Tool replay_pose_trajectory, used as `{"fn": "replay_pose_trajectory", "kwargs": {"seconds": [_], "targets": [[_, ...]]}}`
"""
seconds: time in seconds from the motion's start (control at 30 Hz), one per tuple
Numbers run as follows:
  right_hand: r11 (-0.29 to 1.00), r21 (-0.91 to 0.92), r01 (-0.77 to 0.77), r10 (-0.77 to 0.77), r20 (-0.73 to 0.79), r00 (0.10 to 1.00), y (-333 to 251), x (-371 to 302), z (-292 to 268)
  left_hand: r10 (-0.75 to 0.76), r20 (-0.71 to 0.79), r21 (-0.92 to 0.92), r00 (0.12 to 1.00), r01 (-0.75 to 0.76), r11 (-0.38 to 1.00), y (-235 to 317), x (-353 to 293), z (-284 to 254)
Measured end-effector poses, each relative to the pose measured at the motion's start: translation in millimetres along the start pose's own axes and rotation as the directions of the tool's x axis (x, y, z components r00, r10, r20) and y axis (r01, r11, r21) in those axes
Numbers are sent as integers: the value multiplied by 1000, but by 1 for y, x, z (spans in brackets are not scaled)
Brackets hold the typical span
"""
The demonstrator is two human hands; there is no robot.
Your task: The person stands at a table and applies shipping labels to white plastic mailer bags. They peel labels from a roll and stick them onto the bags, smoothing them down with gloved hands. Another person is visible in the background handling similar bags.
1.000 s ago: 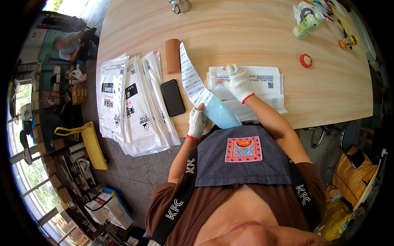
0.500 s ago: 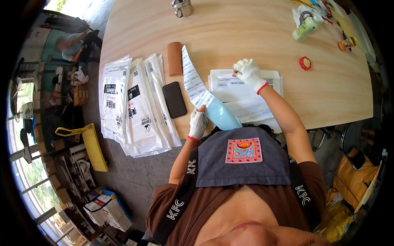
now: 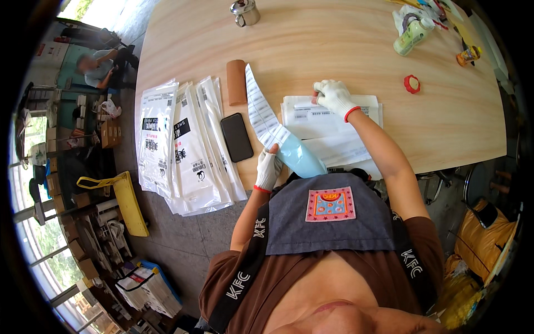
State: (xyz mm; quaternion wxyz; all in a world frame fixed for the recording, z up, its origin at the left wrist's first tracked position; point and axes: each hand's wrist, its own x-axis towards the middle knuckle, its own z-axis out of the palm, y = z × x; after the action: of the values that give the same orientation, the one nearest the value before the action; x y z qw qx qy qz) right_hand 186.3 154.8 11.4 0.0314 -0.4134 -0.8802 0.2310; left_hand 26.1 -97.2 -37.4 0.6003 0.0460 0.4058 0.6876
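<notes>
The label strip (image 3: 260, 107) looks papery — the plastic bags (image 3: 188, 158), glossy.

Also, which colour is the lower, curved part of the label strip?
The label strip's lower part is light blue, best seen in the head view.

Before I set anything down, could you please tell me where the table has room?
The broadest bare patch of table lies between the metal cup, green bottle and white packages by the right hand. Another opens right of the packages, below the red round piece. The left is crowded: plastic bags, phone, brown roll and the label strip in the left hand.
</notes>
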Motion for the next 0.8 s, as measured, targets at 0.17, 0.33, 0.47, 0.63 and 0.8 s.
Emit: {"fn": "replay_pose_trajectory", "kwargs": {"seconds": [0.17,0.33,0.47,0.63,0.8], "targets": [[962,-194,193,-222,-141,965,15,-5,12,-12,23,-1,1000,12,1000,0,0,-2],[899,-142,415,-436,-391,811,5,-24,-1,-9,-14,-27,1000,9,1000,2,1,1],[916,-78,394,-390,-412,824,-5,-41,-16,-6,-50,3,999,6,1000,27,1,15],[909,-97,405,-405,-436,803,-6,-51,-17,121,-63,76,991,-116,990,71,-4,32],[938,-105,331,-345,-382,858,-10,-60,-15,234,-64,174,970,-220,960,103,-12,28]]}}
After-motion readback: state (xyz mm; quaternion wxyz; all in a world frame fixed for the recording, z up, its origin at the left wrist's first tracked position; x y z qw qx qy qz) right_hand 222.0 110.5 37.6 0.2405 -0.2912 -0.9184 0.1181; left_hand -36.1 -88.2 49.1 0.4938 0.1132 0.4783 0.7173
